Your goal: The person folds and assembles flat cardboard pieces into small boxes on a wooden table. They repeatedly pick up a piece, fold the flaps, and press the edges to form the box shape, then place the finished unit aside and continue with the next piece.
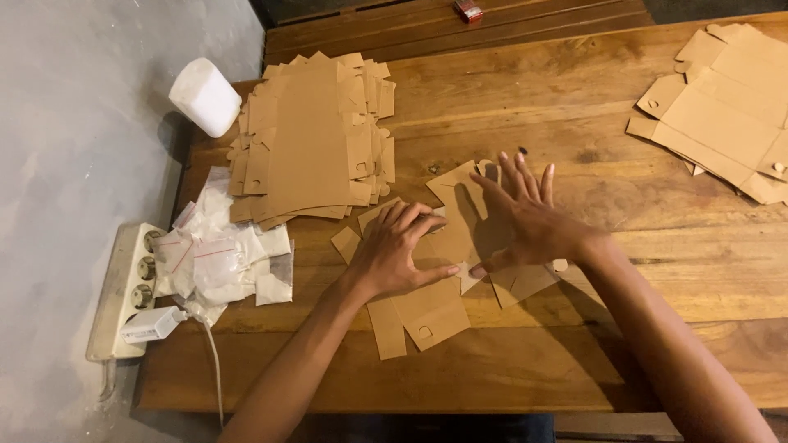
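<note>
A flat brown cardboard box blank (431, 308) lies on the wooden table (574, 107) in front of me, partly folded. My left hand (394, 250) presses down on its left part with bent fingers. My right hand (525, 221) lies flat on the blank's right part, fingers spread and pointing away from me. Both hands cover the blank's middle, so its fold lines there are hidden.
A stack of flat cardboard blanks (316, 135) sits at the back left. More blanks (726, 107) lie at the far right. Small clear zip bags (217, 258), a white jar (205, 94) and a white power strip (123, 287) with a plugged-in adapter are at the left edge. A small red box (468, 10) sits far back.
</note>
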